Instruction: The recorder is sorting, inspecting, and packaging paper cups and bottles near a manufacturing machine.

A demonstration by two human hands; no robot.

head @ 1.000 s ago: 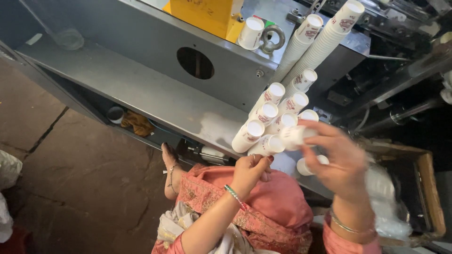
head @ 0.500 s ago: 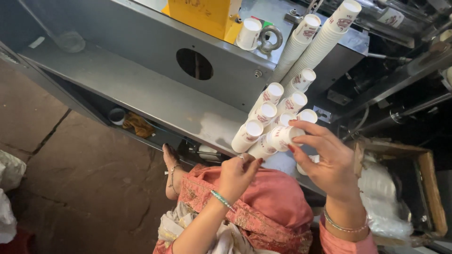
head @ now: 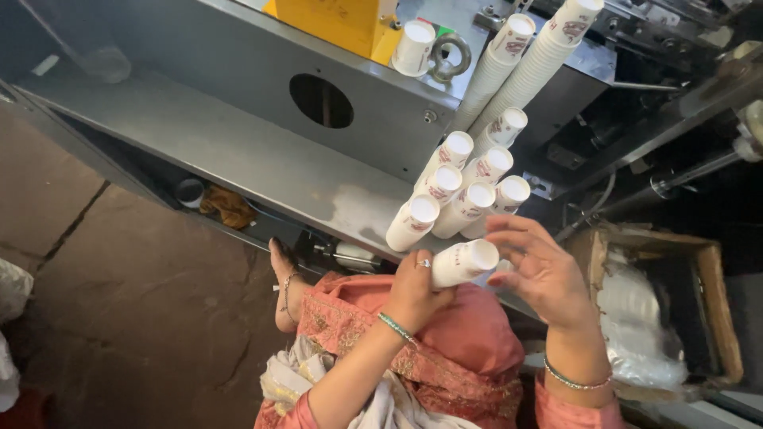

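The left hand [head: 415, 290] grips one lying cup stack [head: 463, 262] over the lap; six short stacks [head: 465, 191] crowd the grey shelf's [head: 238, 159] edge (two tall ones [head: 528, 67] behind); the right hand [head: 540, 270] is open, fingertips near the cup's rim, holding nothing.

Six short stacks of white paper cups [head: 457, 195] standing on the grey metal table [head: 238, 151], two tall leaning stacks [head: 532, 67], one single cup [head: 415, 48], one stack held [head: 463, 263]
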